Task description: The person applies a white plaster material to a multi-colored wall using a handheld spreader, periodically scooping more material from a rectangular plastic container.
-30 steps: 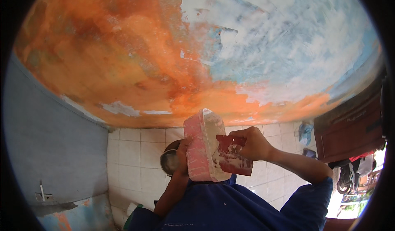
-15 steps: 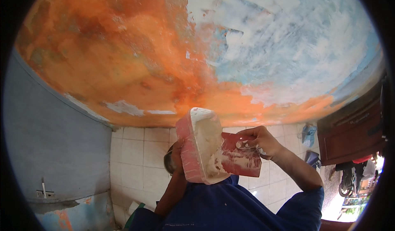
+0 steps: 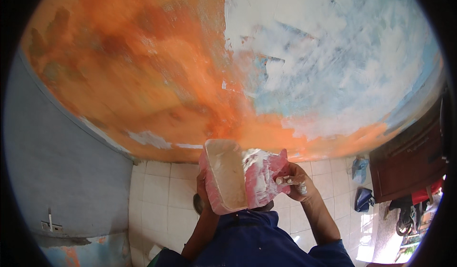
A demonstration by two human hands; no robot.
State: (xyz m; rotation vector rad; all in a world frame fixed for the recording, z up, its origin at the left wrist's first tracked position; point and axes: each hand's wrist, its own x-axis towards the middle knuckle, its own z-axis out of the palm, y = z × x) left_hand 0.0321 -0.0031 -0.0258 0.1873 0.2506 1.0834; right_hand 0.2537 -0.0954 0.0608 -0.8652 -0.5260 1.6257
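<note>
My left hand (image 3: 203,189) is closed round the left side of a pink plastic tub (image 3: 210,191), tilted with its mouth in view. Pale, creamy filler paste (image 3: 232,181) coats the inside of the tub. Between thumb and fingers, my right hand (image 3: 298,182) pinches a flat red spreader (image 3: 271,176), whose face is smeared with white paste. The spreader's left edge is right at the tub's right rim. White paste also sticks to the right hand's fingers.
In front stands a wall, with orange paint (image 3: 143,76) on the left and patchy white filler (image 3: 342,53) on the right. A grey wall (image 3: 71,157) is at left. A dark red cabinet (image 3: 404,157), a blue bag (image 3: 360,170) and a motorbike (image 3: 404,219) are at right. Beneath lies a tiled floor (image 3: 157,191).
The spreader has come up out of the paste and turned, now showing a white-smeared face. The tub has shifted slightly lower in view, and my right forearm has swung inward.
</note>
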